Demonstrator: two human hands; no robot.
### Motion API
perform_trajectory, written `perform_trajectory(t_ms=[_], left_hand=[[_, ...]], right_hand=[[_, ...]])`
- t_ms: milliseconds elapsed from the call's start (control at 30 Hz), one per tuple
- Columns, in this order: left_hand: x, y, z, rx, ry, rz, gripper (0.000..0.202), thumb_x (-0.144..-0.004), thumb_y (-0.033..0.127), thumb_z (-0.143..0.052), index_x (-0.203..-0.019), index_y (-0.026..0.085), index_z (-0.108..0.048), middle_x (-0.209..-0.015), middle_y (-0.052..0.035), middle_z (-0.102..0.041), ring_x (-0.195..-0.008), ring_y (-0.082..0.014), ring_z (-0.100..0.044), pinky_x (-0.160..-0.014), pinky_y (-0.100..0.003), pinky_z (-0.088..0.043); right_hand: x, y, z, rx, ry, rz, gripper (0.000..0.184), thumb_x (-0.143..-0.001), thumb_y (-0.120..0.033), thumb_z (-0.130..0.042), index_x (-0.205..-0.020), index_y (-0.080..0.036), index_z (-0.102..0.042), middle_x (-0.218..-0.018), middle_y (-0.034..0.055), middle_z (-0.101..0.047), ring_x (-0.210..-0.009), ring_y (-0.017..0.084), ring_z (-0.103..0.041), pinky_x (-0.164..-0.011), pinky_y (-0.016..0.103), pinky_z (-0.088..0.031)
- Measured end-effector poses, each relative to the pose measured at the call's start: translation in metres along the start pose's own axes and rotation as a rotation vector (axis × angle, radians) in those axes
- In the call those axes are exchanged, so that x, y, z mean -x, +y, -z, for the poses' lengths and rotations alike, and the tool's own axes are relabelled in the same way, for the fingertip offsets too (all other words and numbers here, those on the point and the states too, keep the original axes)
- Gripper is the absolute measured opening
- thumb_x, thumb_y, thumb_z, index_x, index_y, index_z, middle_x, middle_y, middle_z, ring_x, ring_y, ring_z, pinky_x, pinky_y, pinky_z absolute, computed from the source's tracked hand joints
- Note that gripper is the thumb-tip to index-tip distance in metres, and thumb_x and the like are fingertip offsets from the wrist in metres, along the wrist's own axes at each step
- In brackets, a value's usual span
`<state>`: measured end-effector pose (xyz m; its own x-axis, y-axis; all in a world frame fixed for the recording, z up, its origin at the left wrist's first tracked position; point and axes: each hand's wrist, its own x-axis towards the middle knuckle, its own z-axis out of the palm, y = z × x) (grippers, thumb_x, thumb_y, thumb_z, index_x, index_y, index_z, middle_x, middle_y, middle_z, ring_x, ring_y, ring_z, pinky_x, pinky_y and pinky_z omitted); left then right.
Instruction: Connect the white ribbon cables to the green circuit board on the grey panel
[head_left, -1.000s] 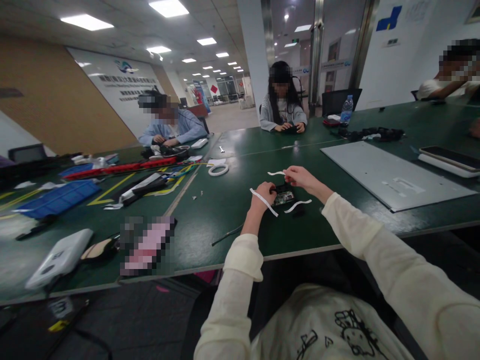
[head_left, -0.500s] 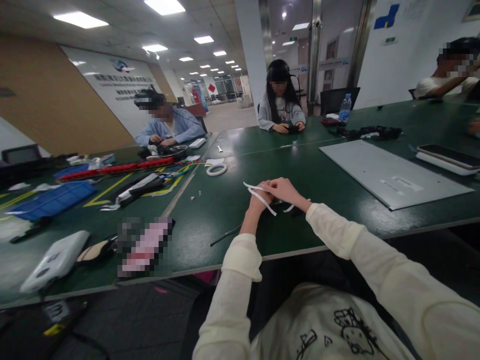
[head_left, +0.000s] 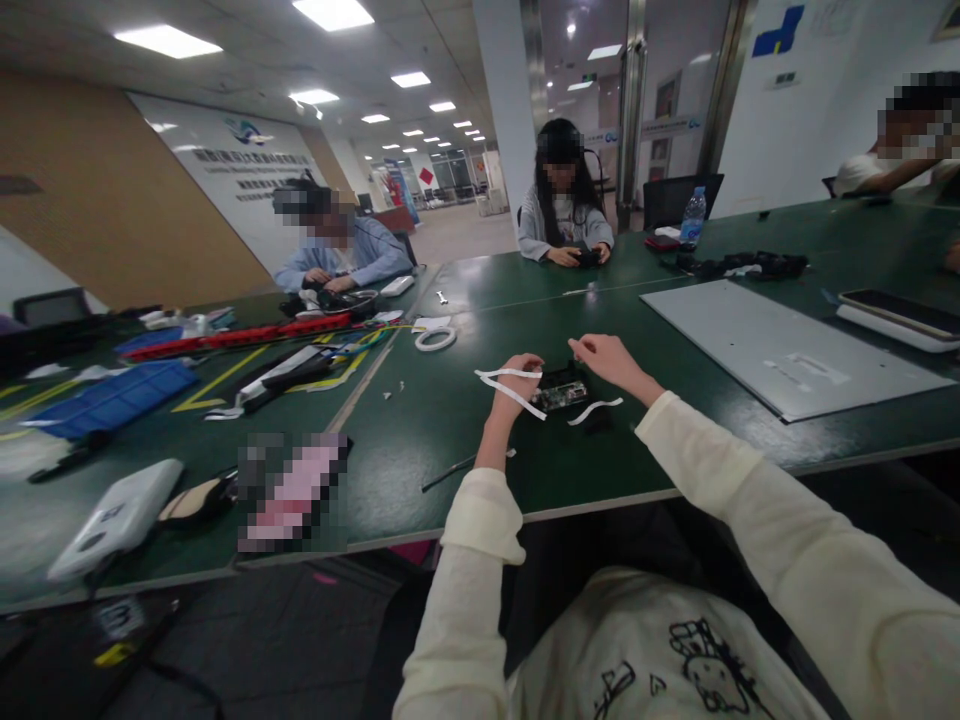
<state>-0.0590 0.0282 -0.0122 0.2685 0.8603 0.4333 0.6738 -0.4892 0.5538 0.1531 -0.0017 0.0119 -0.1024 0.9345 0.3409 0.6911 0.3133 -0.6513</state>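
Observation:
My left hand is closed on two white strips that stick out to its left. A small dark device with an exposed circuit board lies on the green table between my hands. My right hand hovers just right of the device, fingers pinched together, with nothing visible in them. Another white strip lies on the table beside the device.
A grey panel lies to the right, a phone on a white box beyond it. A tape roll, a thin tool, blue trays and a white device lie left. Three people sit around the table.
My right hand carried a white strip to my left hand, which now holds two. The right hand then drew back to the right of the device.

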Motion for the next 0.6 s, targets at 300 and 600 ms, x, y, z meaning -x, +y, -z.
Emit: perform_trajectory(t_ms=[300,600], left_hand=[[0.004,-0.018,0.003,-0.122,0.058,0.341,0.02,-0.081,0.023,-0.056,-0.098,0.015,-0.065,-0.09,-0.0069,-0.069,-0.086,-0.018,-0.064,-0.082,-0.029,-0.049],[0.007,-0.02,0.004,-0.006,0.045,0.367,0.019,-0.075,0.02,-0.061,-0.094,0.017,-0.064,-0.088,-0.0036,-0.07,-0.08,-0.0147,-0.064,-0.072,-0.023,-0.049]], right_hand=[[0.001,0.039,0.0,-0.542,-0.206,-0.303,0.025,-0.085,-0.032,-0.062,-0.105,-0.017,-0.064,-0.108,0.0096,-0.066,-0.087,0.015,-0.065,-0.076,0.026,-0.053],[0.015,0.003,-0.009,-0.783,-0.182,-0.335,0.041,-0.078,-0.035,-0.068,-0.116,-0.025,-0.059,-0.138,0.008,-0.05,-0.12,0.021,-0.051,-0.09,0.035,-0.048]])
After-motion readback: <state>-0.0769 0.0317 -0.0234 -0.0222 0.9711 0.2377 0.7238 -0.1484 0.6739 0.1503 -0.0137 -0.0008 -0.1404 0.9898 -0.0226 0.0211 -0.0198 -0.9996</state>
